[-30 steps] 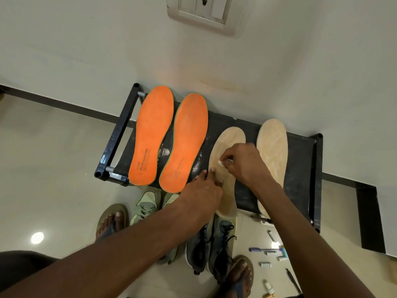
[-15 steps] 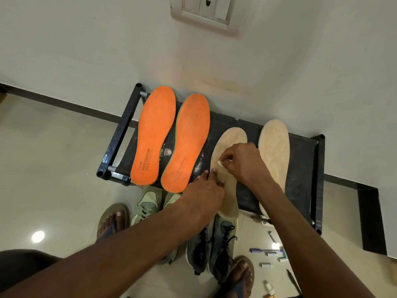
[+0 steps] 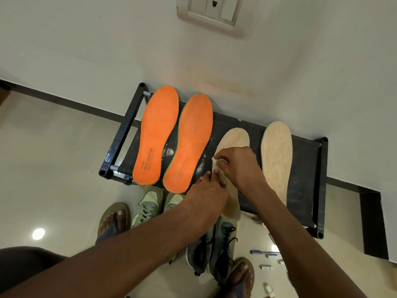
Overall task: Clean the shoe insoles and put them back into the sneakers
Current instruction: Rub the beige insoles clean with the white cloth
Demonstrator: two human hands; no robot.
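Pale wall and glossy floor tiles frame a low black shoe rack (image 3: 120, 145), my counter for this job, with four insoles laid out across it. Two orange insoles (image 3: 158, 134) lie side by side toward nine o'clock; a beige insole (image 3: 277, 155) rests alone toward three o'clock, and the beige insole I am cleaning (image 3: 233, 137) lies between them, its heel hanging over the rack's near edge. At six o'clock, on the floor below, wait the pale green sneakers (image 3: 148, 206) and the dark sneakers (image 3: 223, 239).

My left hand (image 3: 207, 190) presses straight fingertips on the insole's mid-part to pin it. My right hand (image 3: 238, 164) has its grip narrow, pinched around a small white wad (image 3: 218, 161) held against the foam.

I judge this insole light, thin and floppy, likely to skid or buckle under rubbing, so it wants pinning flat near the stroke; for lifting, the firmer heel edge looks the best place to take hold.

Compared with half a second ago, both hands sit almost where they were, the wad only marginally shifted on the insole; the insoles have not moved.
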